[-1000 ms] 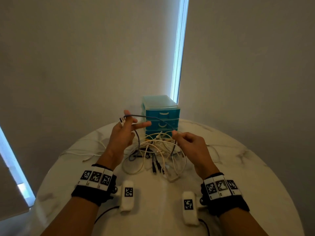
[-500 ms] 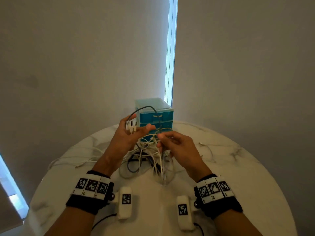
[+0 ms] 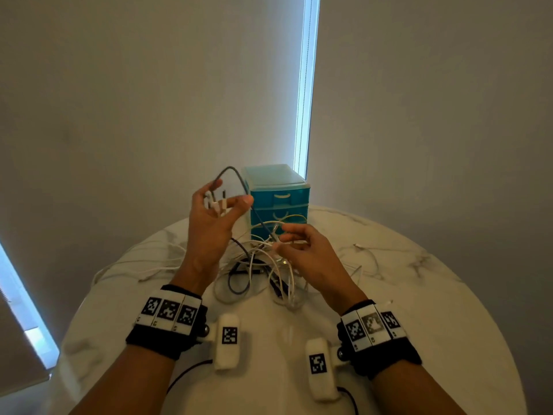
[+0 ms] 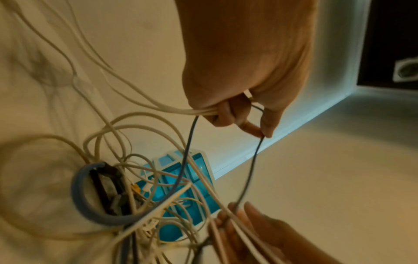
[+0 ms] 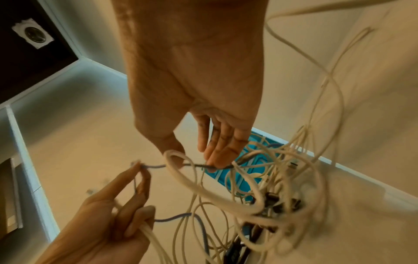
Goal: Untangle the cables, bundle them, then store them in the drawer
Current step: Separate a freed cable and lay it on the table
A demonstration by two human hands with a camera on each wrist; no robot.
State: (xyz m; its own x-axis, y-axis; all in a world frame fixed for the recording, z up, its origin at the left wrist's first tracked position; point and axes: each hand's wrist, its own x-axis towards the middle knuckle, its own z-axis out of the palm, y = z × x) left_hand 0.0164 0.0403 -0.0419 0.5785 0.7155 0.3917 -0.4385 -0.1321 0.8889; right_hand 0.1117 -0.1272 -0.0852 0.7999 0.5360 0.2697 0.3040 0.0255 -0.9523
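At counter (image 3: 449, 295) centre, between our hands, lay cable tangle (image 3: 263, 271); one drawer unit (image 3: 278, 199) behind, three drawers shut. Left hand (image 3: 209, 223) clasped white cable ends plus grey cable (image 3: 236, 175); right hand (image 3: 308, 253) pinched same cable. Counter rim bare near us.

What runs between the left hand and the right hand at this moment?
A dark grey cable spans the gap: it arches from the left hand down to the right hand, which pinches it. The right wrist view shows it stretched between the fingertips of both.
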